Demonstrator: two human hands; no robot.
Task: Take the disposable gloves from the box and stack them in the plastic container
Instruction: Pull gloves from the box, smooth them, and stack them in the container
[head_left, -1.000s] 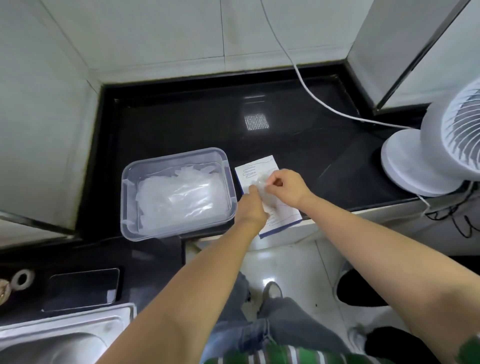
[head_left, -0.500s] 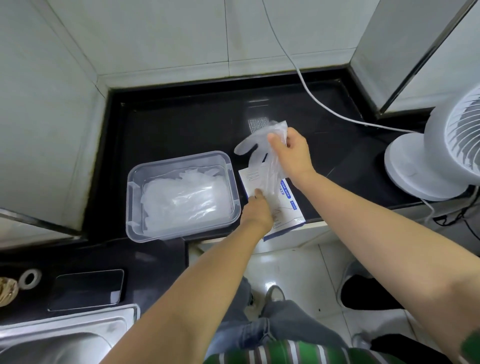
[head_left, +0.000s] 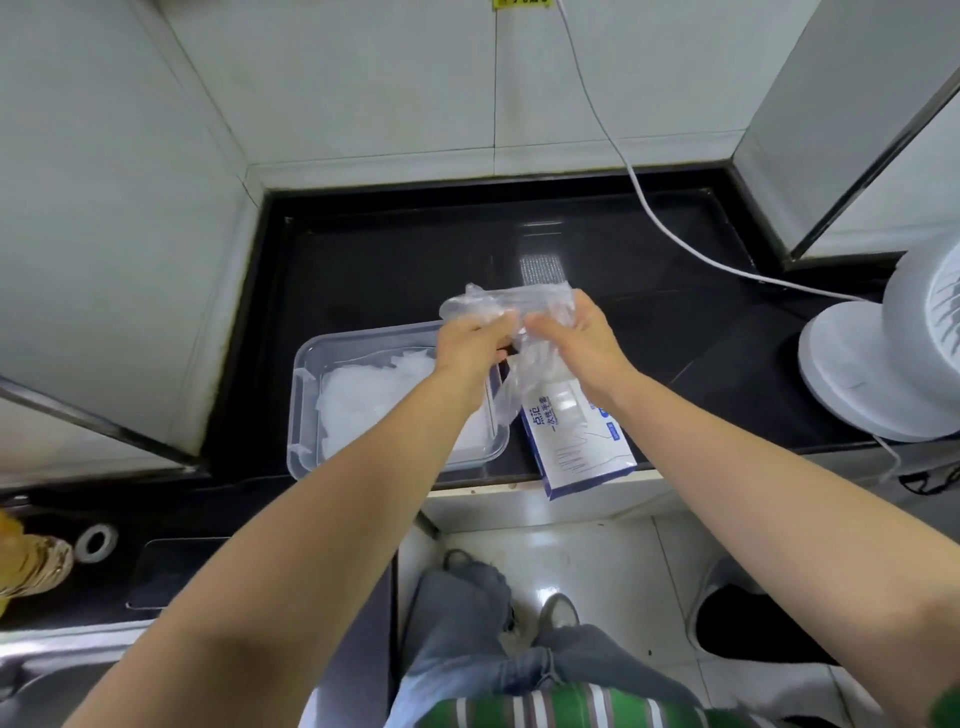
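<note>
A thin clear disposable glove (head_left: 511, 304) hangs in the air above the black counter, held between both hands. My left hand (head_left: 475, 345) grips its left part and my right hand (head_left: 576, 340) pinches its right part, with loose film trailing down between them. Below my right hand the white and blue glove box (head_left: 576, 444) lies flat at the counter's front edge. Left of the box stands the clear plastic container (head_left: 306, 405), holding a stack of clear gloves (head_left: 374, 392). My left forearm covers the container's right side.
A white fan (head_left: 888, 364) stands at the right on the black counter (head_left: 415, 260), its white cable (head_left: 675, 234) running along the back. A phone (head_left: 171, 571), a tape roll (head_left: 96, 540) and a steel sink (head_left: 52, 680) lie lower left. Tiled walls close the back.
My right hand pulled a glove up out of the box. My left hand left the box and rose to take hold of the glove; both hands now hold it above the container's right edge.
</note>
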